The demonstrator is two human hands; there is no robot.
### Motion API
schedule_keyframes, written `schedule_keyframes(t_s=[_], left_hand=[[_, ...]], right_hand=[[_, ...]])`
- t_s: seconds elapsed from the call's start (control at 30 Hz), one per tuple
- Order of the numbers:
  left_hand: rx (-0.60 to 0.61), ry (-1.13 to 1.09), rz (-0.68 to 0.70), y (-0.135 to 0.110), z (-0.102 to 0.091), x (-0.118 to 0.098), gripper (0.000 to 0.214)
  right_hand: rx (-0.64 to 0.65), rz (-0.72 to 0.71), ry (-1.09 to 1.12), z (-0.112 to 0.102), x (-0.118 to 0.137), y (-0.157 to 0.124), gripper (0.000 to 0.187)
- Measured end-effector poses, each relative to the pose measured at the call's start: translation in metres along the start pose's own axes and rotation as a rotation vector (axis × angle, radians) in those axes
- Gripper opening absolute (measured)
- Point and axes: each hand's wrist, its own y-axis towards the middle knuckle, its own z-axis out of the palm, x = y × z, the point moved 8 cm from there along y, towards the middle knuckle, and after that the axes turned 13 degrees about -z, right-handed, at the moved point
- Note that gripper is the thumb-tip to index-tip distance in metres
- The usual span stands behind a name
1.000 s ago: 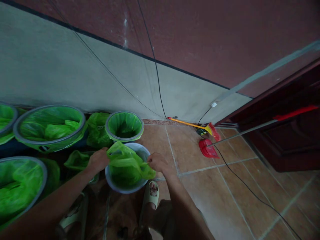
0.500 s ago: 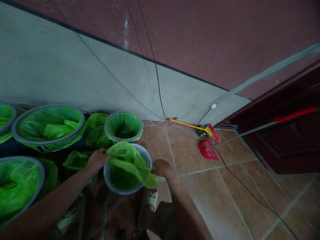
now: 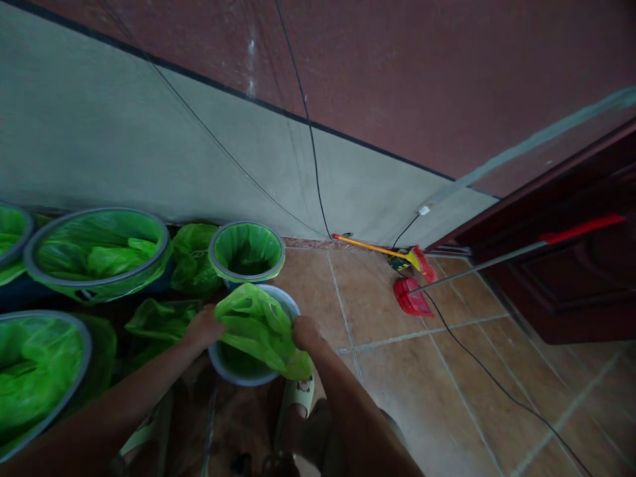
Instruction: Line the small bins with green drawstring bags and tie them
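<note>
A green plastic bag [image 3: 261, 324] spans the mouth of a pale grey bin [image 3: 243, 379] standing on the floor in front of my feet. My left hand [image 3: 206, 326] is closed on the bag's left edge, by the bin's left rim. On the other side, my right hand [image 3: 307, 333] grips the bag's right edge beside the right rim. Part of the bag hangs down into the bin, and a loose flap droops over the front right rim. The fingertips of both hands are partly hidden.
Behind stands a smaller lined bin [image 3: 247, 275]. To the left are a large lined bin [image 3: 97, 283], another lined bin [image 3: 85, 358] and loose green bags [image 3: 193, 255]. A broom [image 3: 370, 246], a red dustpan [image 3: 412, 298] and a black cable [image 3: 479, 358] lie to the right.
My left hand has shifted right and slightly down at the rim. My right hand has moved a little left, and the bag is spread wider over the bin's mouth.
</note>
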Motion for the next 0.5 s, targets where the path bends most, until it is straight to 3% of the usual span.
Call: schedule_keyframes(t_s=[0.1, 0.33, 0.4, 0.5], left_hand=[[0.011, 0.071, -0.037, 0.001, -0.011, -0.003, 0.022], [-0.169, 0.111, -0.048, 0.000, -0.061, -0.010, 0.033], [-0.234, 0.097, -0.069, -0.001, -0.073, -0.009, 0.042], [-0.315, 0.060, -0.095, -0.003, -0.081, -0.009, 0.052]], right_hand=[[-0.028, 0.002, 0.004, -0.014, -0.002, 0.001, 0.032], [-0.104, -0.025, 0.075, -0.067, -0.030, -0.023, 0.029], [-0.051, -0.010, 0.065, -0.068, -0.041, -0.031, 0.029], [0.141, -0.009, 0.027, -0.050, -0.043, -0.037, 0.027]])
